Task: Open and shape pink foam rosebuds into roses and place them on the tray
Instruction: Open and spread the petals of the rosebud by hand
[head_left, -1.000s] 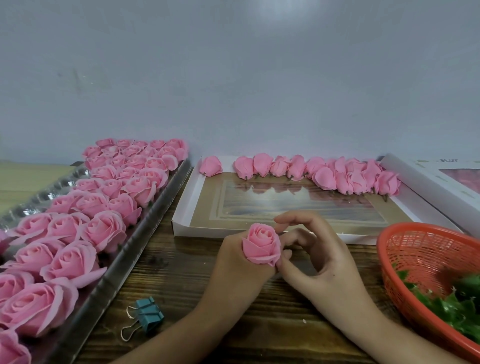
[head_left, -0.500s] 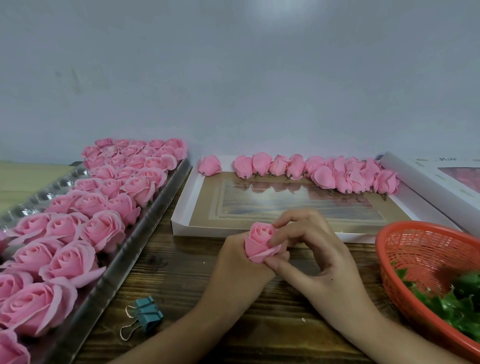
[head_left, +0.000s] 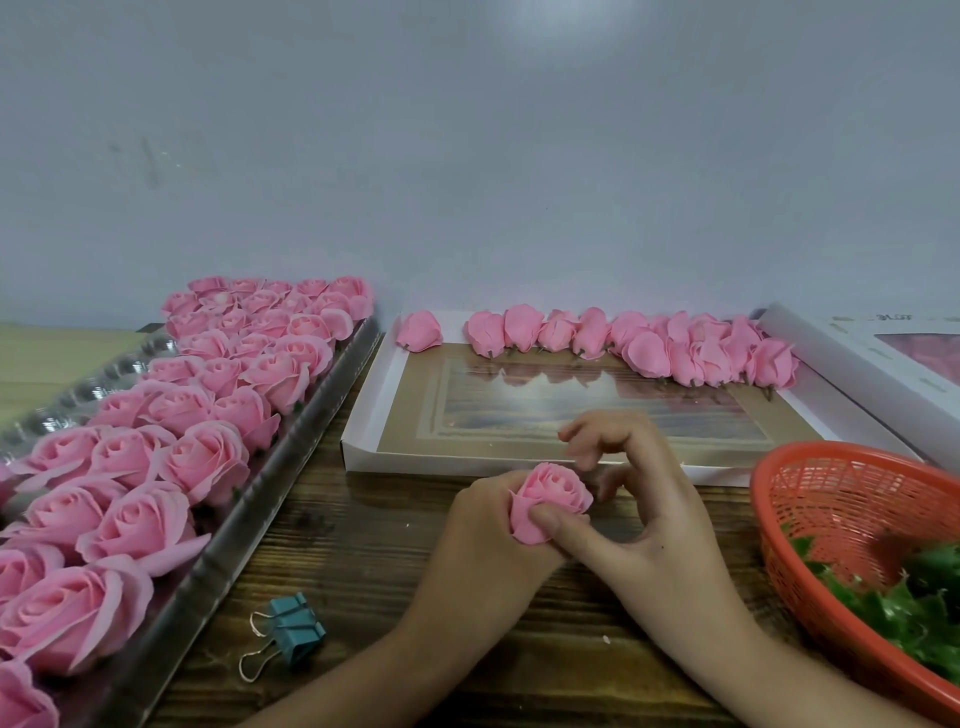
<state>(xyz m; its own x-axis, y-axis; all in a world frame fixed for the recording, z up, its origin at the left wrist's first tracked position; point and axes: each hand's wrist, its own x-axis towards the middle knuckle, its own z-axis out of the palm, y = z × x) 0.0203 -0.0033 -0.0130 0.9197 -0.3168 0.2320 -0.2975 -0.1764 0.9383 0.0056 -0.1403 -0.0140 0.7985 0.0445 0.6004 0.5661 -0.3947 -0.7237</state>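
Dark wood-plank surface (head_left: 363, 545) runs up to a plain grey-white wall (head_left: 467, 182), soft light patch up top, faint scuff marks on the left. Centre front: left hand (head_left: 493, 525) curled round a pink foam rose (head_left: 550, 493) from below & behind, held just above the surface. Right hand (head_left: 660, 519) is in on it too: thumb pressed on the front outer petal, bent forefinger at the rose's right side, other fingers curled up clear of it. So both hands are closed on that one flower. Left side: long shiny tray (head_left: 249, 519) angled twd the wall, packed w/ opened roses (head_left: 202, 457) in rows. A paler wood top (head_left: 52, 353) shows beyond it. Back centre: shallow white box (head_left: 363, 436), glossy brown-framed base, w/ a line of closed rosebuds (head_left: 592, 332) along its far edge, one bud sitting apart at the left end. Right: another white box (head_left: 857, 353) against the wall, partly out of shot. Near right: orange mesh basket (head_left: 810, 467) holding green leaves (head_left: 914, 608). Front left, betw. tray & left forearm: teal binder clip (head_left: 296, 629) lying on the planks.
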